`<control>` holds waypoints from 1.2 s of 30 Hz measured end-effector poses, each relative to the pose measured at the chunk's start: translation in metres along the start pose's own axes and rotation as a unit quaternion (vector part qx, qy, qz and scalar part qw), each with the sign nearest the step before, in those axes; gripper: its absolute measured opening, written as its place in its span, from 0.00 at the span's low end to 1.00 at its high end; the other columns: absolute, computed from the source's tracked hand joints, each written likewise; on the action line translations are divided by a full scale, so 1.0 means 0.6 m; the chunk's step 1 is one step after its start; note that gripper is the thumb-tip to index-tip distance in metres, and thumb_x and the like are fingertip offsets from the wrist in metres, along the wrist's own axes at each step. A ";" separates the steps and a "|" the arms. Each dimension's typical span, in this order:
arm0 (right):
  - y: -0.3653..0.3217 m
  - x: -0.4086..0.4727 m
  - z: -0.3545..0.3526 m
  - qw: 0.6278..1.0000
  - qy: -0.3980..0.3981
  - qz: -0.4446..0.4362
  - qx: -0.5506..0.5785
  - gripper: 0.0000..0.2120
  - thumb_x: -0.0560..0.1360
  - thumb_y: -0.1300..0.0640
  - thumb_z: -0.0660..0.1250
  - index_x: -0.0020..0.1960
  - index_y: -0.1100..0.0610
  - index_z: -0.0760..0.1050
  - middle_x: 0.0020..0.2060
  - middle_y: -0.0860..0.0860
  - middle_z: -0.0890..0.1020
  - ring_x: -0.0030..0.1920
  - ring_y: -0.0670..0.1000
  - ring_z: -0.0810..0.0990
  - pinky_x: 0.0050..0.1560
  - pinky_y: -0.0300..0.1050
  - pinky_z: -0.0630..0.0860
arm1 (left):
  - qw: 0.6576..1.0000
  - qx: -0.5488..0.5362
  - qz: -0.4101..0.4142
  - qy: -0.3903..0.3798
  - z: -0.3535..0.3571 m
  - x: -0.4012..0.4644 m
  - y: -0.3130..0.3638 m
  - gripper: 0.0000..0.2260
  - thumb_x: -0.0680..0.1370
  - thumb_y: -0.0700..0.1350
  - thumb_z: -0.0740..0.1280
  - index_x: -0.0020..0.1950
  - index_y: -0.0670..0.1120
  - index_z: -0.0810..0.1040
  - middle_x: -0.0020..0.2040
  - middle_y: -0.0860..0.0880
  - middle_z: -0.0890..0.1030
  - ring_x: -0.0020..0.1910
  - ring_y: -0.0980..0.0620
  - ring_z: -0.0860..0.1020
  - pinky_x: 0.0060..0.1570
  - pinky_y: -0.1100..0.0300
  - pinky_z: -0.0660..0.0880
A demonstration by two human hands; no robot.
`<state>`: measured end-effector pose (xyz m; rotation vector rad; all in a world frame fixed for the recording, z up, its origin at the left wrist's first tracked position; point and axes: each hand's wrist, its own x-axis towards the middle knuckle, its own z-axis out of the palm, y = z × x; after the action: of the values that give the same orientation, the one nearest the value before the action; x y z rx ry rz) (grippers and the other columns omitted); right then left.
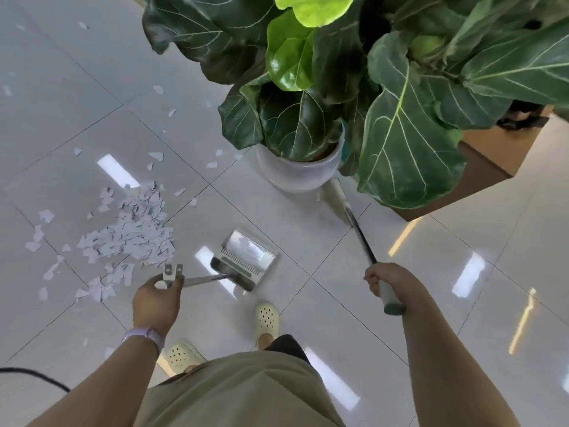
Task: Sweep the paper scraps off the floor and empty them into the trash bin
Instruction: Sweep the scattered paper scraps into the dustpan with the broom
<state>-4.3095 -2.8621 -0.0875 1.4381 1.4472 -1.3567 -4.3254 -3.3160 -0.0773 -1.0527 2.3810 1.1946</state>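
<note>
A heap of white paper scraps (pixel 132 232) lies on the glossy tiled floor at left, with several loose bits scattered farther out. My left hand (pixel 157 300) grips the top of the dustpan's handle; the grey dustpan (pixel 246 257) stands on the floor in front of my feet, right of the heap. My right hand (pixel 385 280) grips the broom's handle (pixel 363 238). The broom's pale head (pixel 334 194) touches the floor beside the plant pot. No trash bin is in view.
A large fiddle-leaf plant (pixel 354 72) in a white pot (pixel 295 174) stands straight ahead, its leaves overhanging the broom. A brown cardboard box (pixel 480 167) sits at right behind the leaves. A black cable (pixel 37 375) runs along the floor at bottom left.
</note>
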 end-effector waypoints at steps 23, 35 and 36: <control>-0.047 -0.030 0.254 0.914 -0.161 0.024 -0.371 0.07 0.68 0.68 0.67 0.42 0.61 0.70 0.29 0.54 0.73 0.27 0.48 0.69 0.29 0.39 0.69 | 0.991 -0.046 -0.081 0.091 -0.106 -0.104 -0.160 0.23 0.80 0.51 0.69 0.70 0.38 0.76 0.62 0.37 0.81 0.60 0.35 0.78 0.57 0.50 0.73; 0.144 -0.104 0.161 0.987 -0.113 0.073 -0.094 0.17 0.76 0.69 0.63 0.32 0.56 0.65 0.23 0.50 0.65 0.17 0.45 0.62 0.17 0.33 0.63 | 0.922 -0.225 -0.206 0.239 -0.251 -0.195 -0.436 0.24 0.67 0.62 0.71 0.47 0.42 0.83 0.32 0.42 0.78 0.31 0.40 0.76 0.42 0.37 0.80; 0.153 -0.104 0.152 0.989 -0.100 0.067 -0.090 0.17 0.76 0.69 0.62 0.32 0.56 0.64 0.23 0.50 0.65 0.17 0.45 0.62 0.17 0.33 0.63 | 0.923 -0.221 -0.205 0.237 -0.252 -0.202 -0.436 0.22 0.69 0.61 0.71 0.45 0.42 0.83 0.31 0.42 0.78 0.30 0.41 0.75 0.42 0.38 0.81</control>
<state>-4.2290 -2.9793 -0.0678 1.2231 1.2840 -1.2165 -4.0433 -3.4780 -0.0711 -2.0758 2.0532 1.4703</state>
